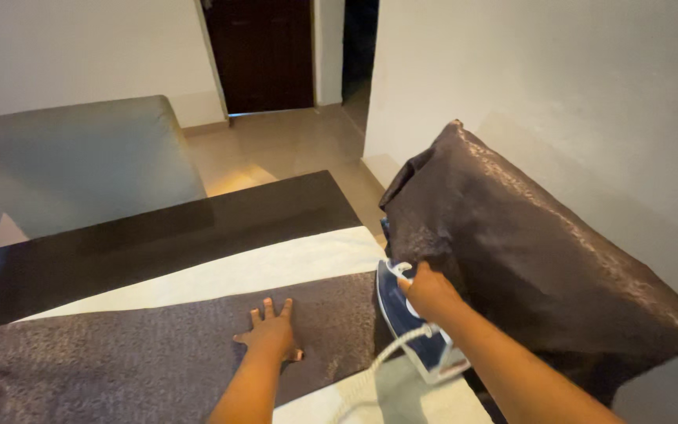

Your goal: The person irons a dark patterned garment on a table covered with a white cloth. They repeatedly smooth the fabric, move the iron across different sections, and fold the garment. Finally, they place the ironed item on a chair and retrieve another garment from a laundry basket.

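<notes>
The blue and white iron point(416, 326) stands at the right edge of the bench point(198, 228), tipped up toward its heel so the hot sole is off the cloth, with its white cord point(370, 373) trailing down toward the camera. The right hand point(431, 290) is closed around the iron's handle, gripping it from above. Just to the left, the left hand point(272, 334) lies open and flat, fingers spread, pressing on the dark grey fabric point(119, 361), seemingly to hold it smooth and keep it from sliding. The fabric lies across a cream padding sheet point(260, 263) that covers the near part of the dark benchtop (probably there to shield the surface from heat). To the right, a heap of shiny brown cloth point(527, 243) rests against the white wall point(590, 94), close enough to the iron to be within reach. Beyond the bench are a grey sofa point(80, 157), a tiled floor point(292, 145) and a dark door point(264, 51)
</notes>
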